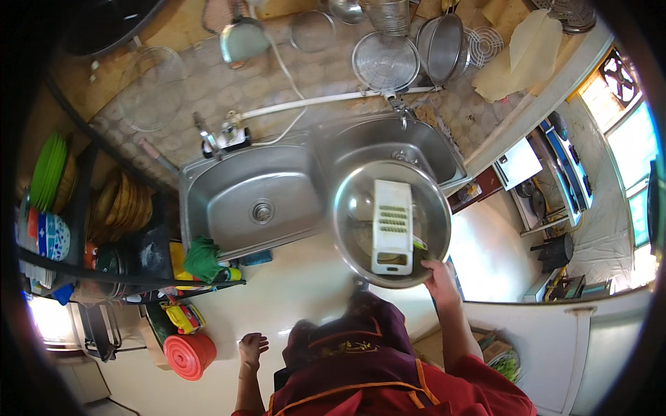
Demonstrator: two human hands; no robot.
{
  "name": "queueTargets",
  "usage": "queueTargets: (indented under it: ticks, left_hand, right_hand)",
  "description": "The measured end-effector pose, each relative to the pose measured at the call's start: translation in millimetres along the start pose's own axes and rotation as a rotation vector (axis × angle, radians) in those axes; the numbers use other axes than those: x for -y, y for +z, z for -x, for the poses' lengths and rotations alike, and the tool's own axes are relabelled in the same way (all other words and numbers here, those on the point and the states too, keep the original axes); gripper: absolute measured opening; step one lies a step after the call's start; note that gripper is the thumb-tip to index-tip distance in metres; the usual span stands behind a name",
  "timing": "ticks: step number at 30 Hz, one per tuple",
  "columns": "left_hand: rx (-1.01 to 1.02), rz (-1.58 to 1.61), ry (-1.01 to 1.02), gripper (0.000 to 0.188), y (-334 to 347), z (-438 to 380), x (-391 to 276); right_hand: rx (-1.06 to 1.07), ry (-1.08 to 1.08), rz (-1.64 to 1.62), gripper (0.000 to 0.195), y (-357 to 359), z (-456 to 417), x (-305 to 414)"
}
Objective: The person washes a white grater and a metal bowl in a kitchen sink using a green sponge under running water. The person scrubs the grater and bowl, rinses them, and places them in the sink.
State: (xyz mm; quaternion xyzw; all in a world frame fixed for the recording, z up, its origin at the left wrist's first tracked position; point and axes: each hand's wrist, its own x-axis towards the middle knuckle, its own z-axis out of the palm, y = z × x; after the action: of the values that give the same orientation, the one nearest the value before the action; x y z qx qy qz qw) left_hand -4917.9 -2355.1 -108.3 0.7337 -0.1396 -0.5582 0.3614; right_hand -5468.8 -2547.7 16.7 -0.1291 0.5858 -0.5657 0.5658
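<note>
My right hand (441,281) grips the near right rim of a round stainless steel bowl (346,260), held up in front of the sink. Inside the bowl lies a white flat grater (393,205) with a row of slots and a handle hole at its near end. Something green and white (419,243) pokes out beside the grater; what it is I cannot tell. My left hand (253,345) hangs at my side over the floor, holding nothing, with its fingers loosely bent and apart.
A double steel sink (250,192) lies ahead, its right basin (359,138) partly behind the bowl. A black dish rack (130,278) with plates and bowls stands left, a green cloth (203,259) at its end. A lidded red bucket (190,356) is on the floor. Strainers (386,61) hang on the wall.
</note>
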Motion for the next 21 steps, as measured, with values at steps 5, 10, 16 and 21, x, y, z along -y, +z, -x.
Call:
queueTargets:
  ticks: [5,10,16,21]
  left_hand:
    - [0.028,0.081,0.036,0.027,114,18,-62]
    - [0.038,0.051,0.121,0.025,189,38,-118]
    - [-0.025,0.007,0.216,0.026,212,44,-158]
    - [-0.063,0.101,0.272,0.025,213,51,-185]
  right_hand:
    - [-0.015,0.148,0.025,0.016,49,-105,75]
    - [0.02,0.1,0.318,0.012,60,-185,100]
    - [0.194,0.229,0.327,0.01,83,-201,109]
    - [0.415,0.316,0.243,0.024,160,-167,91]
